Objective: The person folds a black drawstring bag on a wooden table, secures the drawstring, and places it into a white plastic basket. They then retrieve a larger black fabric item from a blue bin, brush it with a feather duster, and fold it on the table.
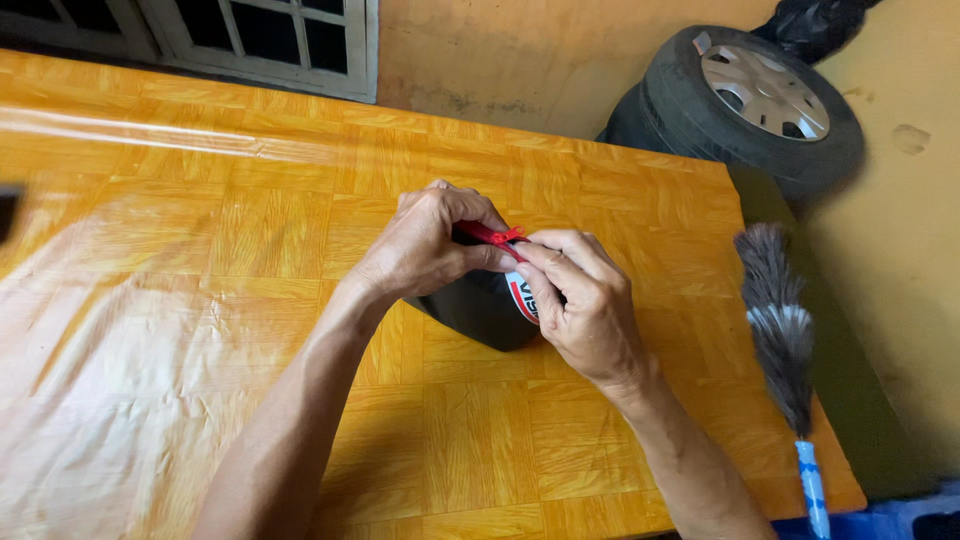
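Black pouch (480, 310) sits on the orange table (250, 250), under both hands. Left hand (425, 245) and right hand (580, 300) pinch shut on its red zipper (492, 235). Best to pull slowly and hold tight.

Soft, even daylight is filling the scene, bright without harshness. A long streak of glare is running across the glossy orange surface (200, 130) far left of the grip, and paler sheen is spreading below it. Faint shadows are lying under both forearms. Focus is holding sharp centrally; edges are bending slightly.
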